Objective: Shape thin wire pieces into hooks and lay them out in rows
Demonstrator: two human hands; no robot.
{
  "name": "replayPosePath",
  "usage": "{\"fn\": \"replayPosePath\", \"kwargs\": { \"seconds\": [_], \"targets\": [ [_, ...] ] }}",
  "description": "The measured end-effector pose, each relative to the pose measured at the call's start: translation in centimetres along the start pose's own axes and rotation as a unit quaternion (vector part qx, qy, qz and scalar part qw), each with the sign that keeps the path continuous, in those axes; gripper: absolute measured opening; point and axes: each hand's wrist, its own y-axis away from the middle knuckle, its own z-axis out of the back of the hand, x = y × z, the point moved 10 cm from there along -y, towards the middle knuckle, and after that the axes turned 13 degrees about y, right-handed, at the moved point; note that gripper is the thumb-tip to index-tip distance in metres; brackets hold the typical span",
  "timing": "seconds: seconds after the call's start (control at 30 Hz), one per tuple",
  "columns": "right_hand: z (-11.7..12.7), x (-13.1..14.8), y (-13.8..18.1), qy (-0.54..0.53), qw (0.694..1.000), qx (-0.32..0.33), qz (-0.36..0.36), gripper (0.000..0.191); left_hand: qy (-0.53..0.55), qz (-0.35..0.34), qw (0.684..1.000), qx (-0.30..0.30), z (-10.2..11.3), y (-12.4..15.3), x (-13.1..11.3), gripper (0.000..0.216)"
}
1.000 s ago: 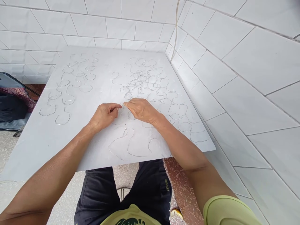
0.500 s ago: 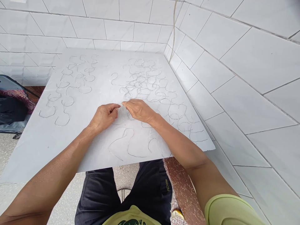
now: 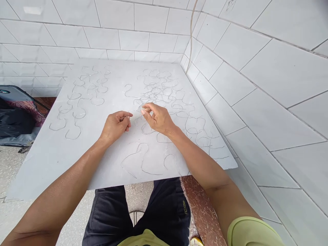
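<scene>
Over the middle of a white board [image 3: 102,126], my left hand [image 3: 116,125] is closed in a pinch on a thin wire [image 3: 129,114], which barely shows at the fingertips. To its right, my right hand [image 3: 159,118] also pinches, thumb against index finger, apparently on the same fine wire; the stretch between the hands is too faint to follow. Curved, S-shaped wire pieces [image 3: 142,157] lie on the board just below the hands. A tangled group of bent wires [image 3: 166,92] spreads behind and to the right of my right hand.
At the board's left lie more curved wires [image 3: 77,112] in rough columns. White tiled walls [image 3: 256,102] border the back and right. A pale cable [image 3: 191,37] hangs in the corner. Left of the board sits a bag [image 3: 17,116] with dark cloth. My legs [image 3: 110,212] are under the front edge.
My right hand has moved a little away from my left and turned, its fingers now more raised. The left hand keeps its pinch. The whole view has shifted slightly.
</scene>
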Motion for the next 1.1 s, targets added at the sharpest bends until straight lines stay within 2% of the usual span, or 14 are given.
{"fn": "replayPosePath", "kwargs": {
  "seconds": [0.07, 0.2, 0.3, 0.37, 0.47, 0.67, 0.83, 1.0, 1.1],
  "targets": [
    [-0.4, -0.2, 0.1, -0.055, 0.997, 0.027, -0.038, 0.037, 0.035, 0.005, 0.999, -0.013, 0.2, -0.1, -0.1, 0.023],
    [-4.1, -0.2, 1.0, -0.163, 0.97, 0.156, -0.095, 0.044, 0.103, 0.007, 0.994, -0.023, 0.5, -0.2, 0.0, 0.017],
    [-5.5, -0.1, 1.5, -0.218, 0.949, 0.194, -0.12, 0.046, 0.141, 0.019, 0.99, -0.018, 0.5, -0.3, 0.2, 0.011],
    [-5.5, -0.4, 1.5, -0.23, 0.945, 0.191, -0.133, 0.047, 0.155, 0.024, 0.988, -0.011, 0.5, -0.3, 0.2, 0.013],
    [-5.4, -0.9, 1.5, -0.233, 0.943, 0.187, -0.15, 0.046, 0.167, 0.033, 0.985, -0.01, 0.7, -0.4, 0.4, 0.029],
    [-5.0, -1.3, 1.3, -0.268, 0.933, 0.18, -0.157, 0.046, 0.167, 0.056, 0.983, -0.046, 1.7, -0.4, 1.0, 0.05],
    [-4.6, -1.7, 1.0, -0.287, 0.928, 0.163, -0.172, 0.046, 0.111, 0.057, 0.991, -0.053, 2.0, -0.4, 1.1, 0.06],
    [-4.2, -2.8, 0.7, -0.279, 0.933, 0.132, -0.186, 0.044, 0.011, -0.007, 0.995, -0.096, 3.0, -0.4, 0.8, 0.06],
    [-3.3, -3.8, 0.2, -0.273, 0.933, 0.094, -0.213, 0.042, -0.052, -0.02, 0.994, -0.095, 2.9, -0.3, 1.2, 0.058]
  ]
}}
